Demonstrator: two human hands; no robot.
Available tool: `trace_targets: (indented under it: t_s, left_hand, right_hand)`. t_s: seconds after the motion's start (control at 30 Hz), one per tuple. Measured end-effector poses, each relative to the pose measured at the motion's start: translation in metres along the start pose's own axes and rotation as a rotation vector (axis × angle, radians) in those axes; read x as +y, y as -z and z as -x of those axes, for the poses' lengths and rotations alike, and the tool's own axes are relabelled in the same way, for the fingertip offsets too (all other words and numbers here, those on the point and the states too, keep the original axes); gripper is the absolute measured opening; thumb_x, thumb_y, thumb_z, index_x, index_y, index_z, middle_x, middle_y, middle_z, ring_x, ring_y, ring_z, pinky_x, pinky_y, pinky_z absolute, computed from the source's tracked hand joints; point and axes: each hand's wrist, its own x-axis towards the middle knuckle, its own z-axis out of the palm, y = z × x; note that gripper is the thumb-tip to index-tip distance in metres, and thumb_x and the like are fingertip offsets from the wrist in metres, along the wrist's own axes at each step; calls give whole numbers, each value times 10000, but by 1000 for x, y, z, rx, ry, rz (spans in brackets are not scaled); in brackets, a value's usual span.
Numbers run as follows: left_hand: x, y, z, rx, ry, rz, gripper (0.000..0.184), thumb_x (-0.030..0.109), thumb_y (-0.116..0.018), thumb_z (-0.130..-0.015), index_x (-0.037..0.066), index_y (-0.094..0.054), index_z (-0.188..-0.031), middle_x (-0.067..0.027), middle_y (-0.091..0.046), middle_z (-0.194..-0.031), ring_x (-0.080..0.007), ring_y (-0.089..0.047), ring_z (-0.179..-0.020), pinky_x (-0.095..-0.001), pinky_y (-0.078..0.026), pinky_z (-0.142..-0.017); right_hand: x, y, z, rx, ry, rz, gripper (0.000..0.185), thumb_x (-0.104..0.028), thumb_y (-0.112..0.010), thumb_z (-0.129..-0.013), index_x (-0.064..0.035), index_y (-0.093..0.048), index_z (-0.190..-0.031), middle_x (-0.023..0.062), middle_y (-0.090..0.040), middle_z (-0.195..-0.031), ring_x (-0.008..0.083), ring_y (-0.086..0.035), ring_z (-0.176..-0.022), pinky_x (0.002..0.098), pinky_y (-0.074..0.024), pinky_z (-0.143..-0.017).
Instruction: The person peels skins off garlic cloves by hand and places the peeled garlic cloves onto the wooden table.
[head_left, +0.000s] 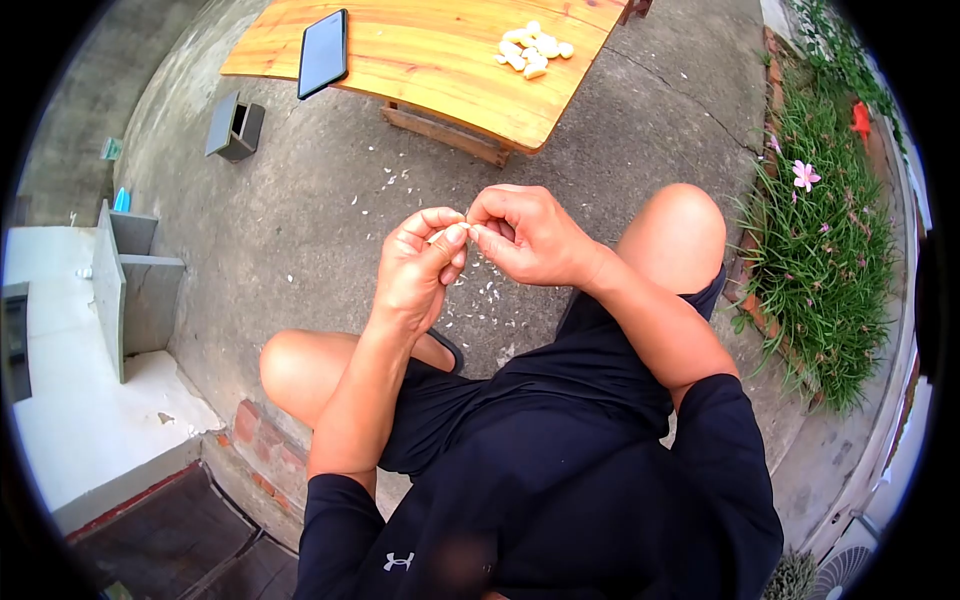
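Note:
My left hand (422, 262) and my right hand (525, 232) meet fingertip to fingertip above the concrete ground, in front of my lap. A small pale piece (436, 236) shows between the left thumb and forefinger; most of it is covered by the fingers. The right thumb and forefinger are pinched together at its end, and what they hold, if anything, is too small to name. Beyond the hands, several pale, peanut-like pieces (535, 70) lie in a pile on the wooden table (430, 50). White flakes (487, 292) are scattered on the ground beneath.
A phone (323, 52) lies at the table's left edge. A grey box (236, 128) stands on the ground left of the table. Grass with pink flowers (806, 176) grows at the right behind a brick edging. A white ledge (90, 430) is at the lower left.

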Motion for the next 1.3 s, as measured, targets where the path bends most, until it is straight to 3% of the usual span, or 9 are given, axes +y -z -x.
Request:
trace_targets:
  t_s: [0.3, 0.5, 0.57, 0.67, 0.7, 0.9, 1.07, 1.17, 1.3]
  left_hand:
    - [4, 2, -2, 69, -16, -194, 148, 23, -699, -964, 19, -671, -1109, -29, -688, -869, -59, -576, -660, -185, -402, -532]
    - [-3, -3, 0, 95, -19, -125, 147, 36, -730, -945, 17, -694, -1086, -24, -711, -848, -46, -590, -638, -176, -421, -530]
    - [-5, 1, -1, 49, 27, -57, 129, 32, -711, -957, 12, -694, -1083, -36, -710, -858, -50, -576, -631, -181, -413, -519]
    - [0, -1, 0, 64, 97, 34, 119, 43, -687, -974, 20, -694, -1090, -42, -694, -871, -64, -558, -632, -193, -397, -510]
    - [2, -3, 0, 82, 122, 64, 118, 50, -679, -980, 25, -694, -1094, -42, -686, -875, -69, -553, -635, -197, -392, -508]
    - [1, -2, 0, 70, 32, 2, 129, 57, -680, -983, 27, -703, -1107, -36, -691, -873, -63, -560, -636, -190, -393, -507]
    - [-3, -4, 2, 141, -108, -333, 180, 81, -730, -961, 6, -710, -1123, -25, -727, -908, -38, -582, -642, -168, -433, -541]
    - [-6, -6, 2, 161, -194, -373, 216, 77, -747, -949, 6, -714, -1150, -22, -738, -923, -33, -586, -650, -168, -452, -557]
    - [-1, -12, 3, 181, -195, -341, 228, 77, -768, -932, 11, -734, -1148, -11, -740, -876, -26, -581, -642, -172, -464, -562]
  right_hand:
    - [0, -3, 1, 29, 10, 64, 114, -75, -707, -804, -25, -621, -747, 114, -592, -651, 247, -596, -559, 371, -462, -513]
    - [2, -11, 5, 100, -1, 105, 163, -99, -721, -785, -42, -599, -693, 104, -577, -626, 262, -588, -551, 368, -453, -500]
    - [6, -12, 6, 111, 30, 145, 167, -99, -719, -786, -44, -595, -688, 102, -578, -630, 258, -593, -560, 367, -453, -503]
    - [14, -10, -1, 136, 243, 269, 135, -87, -719, -788, -41, -617, -712, 97, -581, -642, 249, -606, -585, 362, -469, -524]
    - [12, -10, -1, 137, 191, 205, 121, -82, -719, -790, -38, -627, -725, 97, -584, -651, 245, -610, -592, 357, -476, -532]
    - [7, -13, 2, 160, 35, 28, 76, -70, -725, -801, -29, -663, -782, 101, -605, -702, 222, -624, -609, 329, -502, -557]
    - [4, -12, 3, 171, -23, 38, 24, -26, -691, -804, -21, -680, -824, 87, -610, -723, 182, -611, -632, 307, -492, -580]
    - [8, -10, 0, 165, 180, 218, 34, -30, -698, -787, -31, -666, -798, 87, -600, -702, 220, -599, -625, 338, -482, -576]
    - [8, -7, -1, 153, 181, 225, 75, -63, -707, -774, -49, -636, -755, 91, -587, -685, 274, -591, -629, 383, -478, -591]
